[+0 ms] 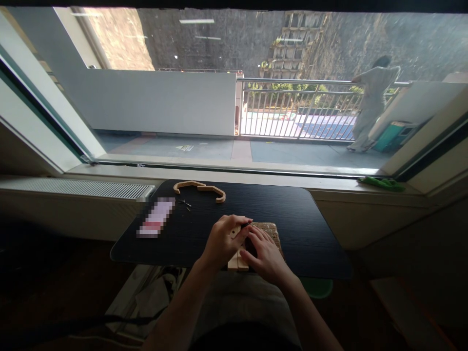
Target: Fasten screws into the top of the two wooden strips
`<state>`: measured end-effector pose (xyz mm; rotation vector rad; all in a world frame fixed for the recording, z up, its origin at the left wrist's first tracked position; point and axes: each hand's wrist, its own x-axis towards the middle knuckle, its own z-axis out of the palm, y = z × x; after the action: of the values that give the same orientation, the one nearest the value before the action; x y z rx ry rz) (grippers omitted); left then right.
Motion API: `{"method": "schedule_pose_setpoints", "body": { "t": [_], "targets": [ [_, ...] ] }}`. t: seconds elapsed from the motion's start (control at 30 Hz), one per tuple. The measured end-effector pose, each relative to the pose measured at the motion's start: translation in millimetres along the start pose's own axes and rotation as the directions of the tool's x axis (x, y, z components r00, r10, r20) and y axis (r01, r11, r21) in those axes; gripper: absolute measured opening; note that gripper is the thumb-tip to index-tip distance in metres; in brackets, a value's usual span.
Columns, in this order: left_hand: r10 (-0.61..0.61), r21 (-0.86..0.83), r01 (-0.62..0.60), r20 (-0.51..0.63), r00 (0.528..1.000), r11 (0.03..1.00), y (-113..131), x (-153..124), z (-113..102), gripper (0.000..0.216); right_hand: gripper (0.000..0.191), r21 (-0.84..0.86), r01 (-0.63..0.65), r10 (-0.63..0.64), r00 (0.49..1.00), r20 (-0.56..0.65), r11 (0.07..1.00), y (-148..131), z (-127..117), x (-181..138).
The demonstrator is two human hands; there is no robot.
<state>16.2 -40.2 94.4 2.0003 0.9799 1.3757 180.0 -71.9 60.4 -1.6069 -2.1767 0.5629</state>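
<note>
The left hand (221, 240) curls over the wooden strips (237, 264) at the near edge of the worktop (310, 234), whether gripping I cannot tell; the right hand (268, 253), spread wide, lies on the brown block (270, 230) beside them. Farther back are screws (187, 204), two wooden hooks (203, 187) and, outside, a white wall (157, 102)

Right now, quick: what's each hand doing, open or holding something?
Left hand: curled over the pale wood; its grip cannot be told.
Right hand: open, thumb spread, over the brown block.
</note>
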Motion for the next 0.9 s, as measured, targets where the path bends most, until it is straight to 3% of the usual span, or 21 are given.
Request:
{"method": "schedule_pose_setpoints", "body": {
  "t": [0.37, 0.9],
  "targets": [
    [0.025, -0.027, -0.026, -0.034, 0.999, 0.999, 0.9, 1.6, 1.5, 0.007, 0.053, 0.003, 0.044, -0.043, 0.997, -0.058, 0.999, 2.1, 3.2, 0.1],
    [0.204, 0.119, -0.191, -0.105, 0.973, 0.974, -2.5, 1.4, 3.7, 0.01, 0.056, 0.02, 0.027, -0.026, 0.999, -0.035, 0.999, 1.2, 1.9, 0.0]
  ]
}}
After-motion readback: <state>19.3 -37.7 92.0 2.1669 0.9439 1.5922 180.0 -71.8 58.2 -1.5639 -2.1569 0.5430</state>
